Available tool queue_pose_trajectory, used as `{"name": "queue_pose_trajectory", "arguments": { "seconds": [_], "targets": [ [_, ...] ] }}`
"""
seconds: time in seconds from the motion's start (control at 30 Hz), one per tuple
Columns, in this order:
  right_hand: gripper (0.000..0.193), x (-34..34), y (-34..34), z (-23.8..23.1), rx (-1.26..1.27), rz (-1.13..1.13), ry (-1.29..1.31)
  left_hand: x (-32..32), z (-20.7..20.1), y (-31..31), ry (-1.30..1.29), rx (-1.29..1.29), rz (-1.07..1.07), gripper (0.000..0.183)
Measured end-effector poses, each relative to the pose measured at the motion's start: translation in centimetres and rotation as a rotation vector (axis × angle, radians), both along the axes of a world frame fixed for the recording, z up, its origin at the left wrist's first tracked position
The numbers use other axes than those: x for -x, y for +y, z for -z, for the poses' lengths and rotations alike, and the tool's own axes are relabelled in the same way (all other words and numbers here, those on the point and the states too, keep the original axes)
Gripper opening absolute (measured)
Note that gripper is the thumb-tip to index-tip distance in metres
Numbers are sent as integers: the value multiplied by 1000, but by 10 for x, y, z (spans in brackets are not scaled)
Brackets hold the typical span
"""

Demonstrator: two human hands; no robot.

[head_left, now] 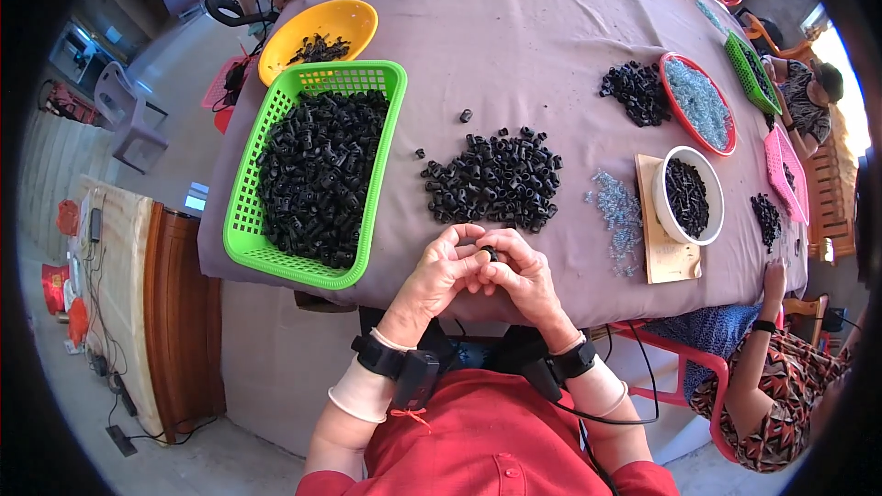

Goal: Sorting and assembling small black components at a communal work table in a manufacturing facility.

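Both hands meet at the near edge of the table. My left hand (443, 268) and my right hand (519, 271) are closed together around a small black plastic part (490, 253), its far side hidden by the fingers. Just beyond them lies a loose pile of short black ring-like plastic parts (496, 179). To the left stands a green plastic basket (237, 211) heaped with black plastic pieces (322, 174). Right of my hands are scattered small clear pieces (617, 220) and a white bowl (715, 220) of thin black parts, resting partly on a brown board (675, 264).
A yellow bowl (354, 23) with a few black parts sits behind the basket. Farther right are a black pile (636, 94), a red-rimmed bowl (726, 149) of clear pieces and a pink basket (781, 152). Other people sit around the cloth-covered table (524, 46), one close on the right.
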State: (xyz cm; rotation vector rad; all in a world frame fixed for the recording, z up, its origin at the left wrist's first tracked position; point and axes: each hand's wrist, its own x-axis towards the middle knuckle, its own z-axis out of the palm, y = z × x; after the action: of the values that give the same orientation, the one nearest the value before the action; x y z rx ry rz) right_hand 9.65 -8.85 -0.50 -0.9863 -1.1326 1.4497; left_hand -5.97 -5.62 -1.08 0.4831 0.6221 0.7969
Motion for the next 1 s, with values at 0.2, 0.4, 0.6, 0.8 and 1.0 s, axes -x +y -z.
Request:
{"name": "queue_pose_trajectory", "arguments": {
  "seconds": [0.2, 0.4, 0.6, 0.8, 1.0],
  "targets": [
    [17, 3, 0, -5, -17, 19, -6, 0, -3, 1, 45, -16, 59, 41],
    [18, 5, 1, -5, 5, 33, 27, -2, -2, 2, 28, -11, 45, 39],
    [22, 7, 0, -1, 51, 35, -16, -7, -3, -5, 60, -38, -81, 36],
    [19, 7, -3, 0, 63, 11, -42, -2, -3, -6, 59, -9, -20, 37],
    [23, 10, -4, 0, -12, 27, -86, -3, 0, -8, 28, -48, -21, 35]
  ]
}}
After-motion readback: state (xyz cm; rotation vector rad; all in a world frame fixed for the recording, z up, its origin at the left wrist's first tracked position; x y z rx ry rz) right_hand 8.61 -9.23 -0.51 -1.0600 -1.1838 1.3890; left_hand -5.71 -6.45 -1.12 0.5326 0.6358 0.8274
